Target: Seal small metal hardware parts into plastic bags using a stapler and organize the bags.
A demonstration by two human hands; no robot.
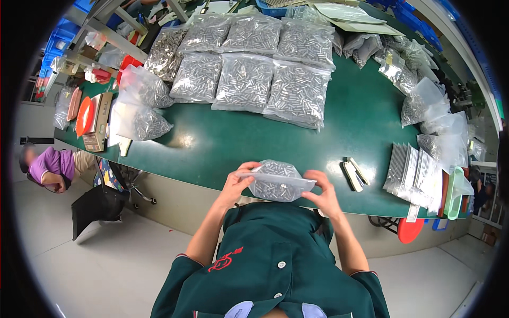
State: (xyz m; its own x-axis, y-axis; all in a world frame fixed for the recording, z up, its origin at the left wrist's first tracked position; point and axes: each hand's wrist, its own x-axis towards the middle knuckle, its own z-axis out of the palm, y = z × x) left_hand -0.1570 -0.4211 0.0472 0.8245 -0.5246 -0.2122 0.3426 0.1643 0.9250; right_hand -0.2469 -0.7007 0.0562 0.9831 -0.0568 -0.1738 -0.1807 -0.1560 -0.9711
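Note:
I hold a small clear plastic bag [275, 181] full of small silver metal parts just above the near edge of the green table [222, 143]. My left hand [237, 183] pinches the bag's top strip at its left end. My right hand [321, 192] grips the same strip at its right end. The bag sags between both hands, close to my chest.
Several large clear bags of metal parts [249, 79] lie across the far table. A stack of flat empty bags [413, 172] and a few pale sticks [353, 173] sit to the right. Looser bags [140, 108] lie left. A seated person [53, 167] is at far left.

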